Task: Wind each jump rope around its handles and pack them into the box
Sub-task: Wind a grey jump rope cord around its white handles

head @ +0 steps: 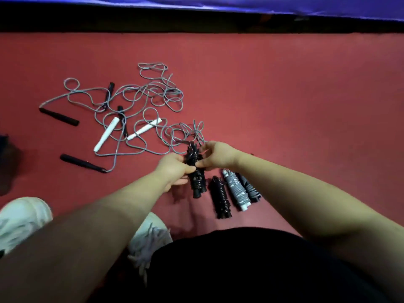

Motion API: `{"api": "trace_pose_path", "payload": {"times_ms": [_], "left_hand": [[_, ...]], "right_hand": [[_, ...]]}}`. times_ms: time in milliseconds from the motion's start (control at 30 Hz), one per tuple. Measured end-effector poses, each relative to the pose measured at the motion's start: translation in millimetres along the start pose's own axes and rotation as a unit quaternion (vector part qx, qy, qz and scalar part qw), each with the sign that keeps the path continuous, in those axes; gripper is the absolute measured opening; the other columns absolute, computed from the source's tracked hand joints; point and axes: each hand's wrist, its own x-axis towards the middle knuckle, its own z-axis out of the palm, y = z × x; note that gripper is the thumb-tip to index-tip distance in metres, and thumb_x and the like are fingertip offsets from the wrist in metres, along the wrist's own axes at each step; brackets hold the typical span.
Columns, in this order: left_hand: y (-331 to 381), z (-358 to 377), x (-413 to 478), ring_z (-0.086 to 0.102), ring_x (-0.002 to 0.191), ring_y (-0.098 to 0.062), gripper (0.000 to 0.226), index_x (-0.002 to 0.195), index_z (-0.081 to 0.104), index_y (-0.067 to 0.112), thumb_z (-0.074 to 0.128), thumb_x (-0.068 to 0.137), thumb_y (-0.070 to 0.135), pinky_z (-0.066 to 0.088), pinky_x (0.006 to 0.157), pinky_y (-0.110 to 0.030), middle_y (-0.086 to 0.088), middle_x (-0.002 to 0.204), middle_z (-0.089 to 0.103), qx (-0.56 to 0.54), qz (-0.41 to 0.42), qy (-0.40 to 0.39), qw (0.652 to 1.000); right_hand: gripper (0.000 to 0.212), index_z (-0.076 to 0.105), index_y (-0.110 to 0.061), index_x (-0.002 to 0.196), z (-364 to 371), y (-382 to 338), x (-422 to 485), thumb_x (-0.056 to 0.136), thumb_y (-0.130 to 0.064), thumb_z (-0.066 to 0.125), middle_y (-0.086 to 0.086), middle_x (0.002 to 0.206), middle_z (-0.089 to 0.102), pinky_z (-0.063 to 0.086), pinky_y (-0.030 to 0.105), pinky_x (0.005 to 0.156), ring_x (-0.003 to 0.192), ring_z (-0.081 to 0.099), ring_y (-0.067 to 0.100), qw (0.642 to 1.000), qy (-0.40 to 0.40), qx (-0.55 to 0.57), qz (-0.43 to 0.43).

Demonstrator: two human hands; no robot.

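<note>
The red floor (295, 101) lies flat and matte, with open room to the right of the hands and up to a black band (196, 20) under a glossy blue edge (218, 3) at the top. The left side is taken up by a tangle of loose grey cords (175, 94), thin and looping, with two smooth white handles (107, 134) and several matte black handles (59, 116) among them. In the middle, the left grip (172, 169) closes round the ribbed, coil-wrapped black rope bundle (197, 178), which stands nearly upright, while the right grip (218, 157) pinches the cord at its upper end with curled fingers. Just beside it, lower right, three wound bundles lie on the floor side by side: a black one (219, 196), a grey-wrapped one with a white end (237, 190), and a dark one with grey cord (250, 186). White shoes (21, 219) sit at the lower left.
</note>
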Motion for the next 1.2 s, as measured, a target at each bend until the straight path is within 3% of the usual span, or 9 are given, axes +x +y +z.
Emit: {"api": "trace_pose_path", "payload": {"times_ms": [167, 367, 433, 533, 633, 767, 900, 1033, 1200], "left_hand": [[-53, 31, 26, 0.057, 0.074, -0.023, 0.029, 0.072, 0.044, 0.015, 0.064, 0.086, -0.002, 0.053, 0.075, -0.033, -0.008, 0.076, 0.054, 0.046, -0.088, -0.027, 0.995], [-85, 65, 46, 0.065, 0.094, -0.029, 0.024, 0.072, 0.050, 0.018, 0.066, 0.086, 0.006, 0.052, 0.093, -0.042, -0.010, 0.088, 0.063, 0.047, -0.114, -0.049, 0.991], [-90, 70, 54, 0.066, 0.099, -0.031, 0.016, 0.076, 0.055, 0.018, 0.065, 0.086, 0.009, 0.052, 0.092, -0.044, -0.018, 0.101, 0.068, 0.061, -0.106, -0.050, 0.991], [-89, 62, 62, 0.068, 0.093, -0.030, 0.019, 0.074, 0.054, 0.018, 0.059, 0.089, 0.009, 0.055, 0.088, -0.040, -0.017, 0.095, 0.069, 0.141, -0.104, -0.085, 0.981], [-71, 32, 66, 0.058, 0.072, -0.021, 0.026, 0.069, 0.051, 0.019, 0.052, 0.093, 0.007, 0.048, 0.065, -0.026, -0.008, 0.079, 0.060, 0.206, -0.093, -0.106, 0.968], [-43, -42, 78, 0.054, 0.073, -0.025, 0.023, 0.071, 0.056, 0.013, 0.048, 0.091, 0.004, 0.042, 0.061, -0.026, -0.017, 0.089, 0.059, 0.262, -0.050, -0.025, 0.963], [-24, -123, 82, 0.057, 0.114, -0.031, 0.028, 0.113, 0.066, 0.001, 0.047, 0.094, 0.009, 0.045, 0.096, -0.034, -0.015, 0.119, 0.064, 0.365, -0.011, 0.131, 0.922], [-31, -189, 92, 0.057, 0.115, -0.031, 0.029, 0.118, 0.062, 0.005, 0.049, 0.094, 0.014, 0.045, 0.097, -0.035, -0.013, 0.123, 0.063, 0.392, -0.046, 0.220, 0.892], [-50, -218, 107, 0.057, 0.110, -0.028, 0.025, 0.109, 0.064, 0.013, 0.065, 0.087, 0.026, 0.045, 0.094, -0.033, -0.010, 0.119, 0.062, 0.412, -0.031, 0.214, 0.885]], "right_hand": [[0.044, 0.054, -0.002, 0.118, 34, 63, 12, 0.080, -0.012, 0.073, 0.010, 0.092, 0.063, 0.053, 0.043, 0.088, 0.084, 0.064, 0.028, 0.995, -0.043, -0.048, 0.079], [0.041, 0.057, -0.007, 0.118, 41, 94, 18, 0.081, -0.019, 0.069, 0.012, 0.112, 0.065, 0.043, 0.026, 0.080, 0.104, 0.061, 0.028, 0.974, -0.023, -0.222, 0.046], [0.041, 0.056, -0.009, 0.121, 43, 95, 21, 0.083, -0.021, 0.064, 0.012, 0.116, 0.061, 0.045, 0.030, 0.082, 0.106, 0.060, 0.029, 0.960, 0.001, -0.276, 0.042], [0.042, 0.049, -0.010, 0.129, 44, 91, 26, 0.089, -0.019, 0.057, 0.012, 0.126, 0.054, 0.046, 0.034, 0.090, 0.114, 0.056, 0.029, 0.938, -0.020, -0.343, 0.051], [0.040, 0.048, -0.011, 0.129, 33, 74, 33, 0.091, -0.022, 0.053, 0.010, 0.128, 0.056, 0.046, 0.034, 0.090, 0.116, 0.055, 0.029, 0.912, -0.051, -0.405, 0.037], [0.034, 0.051, -0.015, 0.127, 10, 21, 51, 0.093, -0.022, 0.051, 0.008, 0.129, 0.055, 0.045, 0.034, 0.090, 0.117, 0.054, 0.029, 0.865, -0.050, -0.496, -0.065], [0.031, 0.056, -0.013, 0.124, 18, -45, 84, 0.093, -0.018, 0.049, 0.010, 0.125, 0.058, 0.046, 0.033, 0.087, 0.114, 0.055, 0.029, 0.812, -0.066, -0.556, -0.161], [0.030, 0.058, -0.011, 0.121, 64, -91, 133, 0.093, -0.015, 0.048, 0.013, 0.122, 0.060, 0.045, 0.032, 0.088, 0.112, 0.056, 0.031, 0.857, -0.029, -0.472, -0.205], [0.042, 0.045, -0.011, 0.127, 121, -73, 174, 0.088, -0.022, 0.056, 0.014, 0.129, 0.048, 0.037, 0.039, 0.099, 0.121, 0.047, 0.033, 0.908, 0.011, -0.400, -0.124]]}}
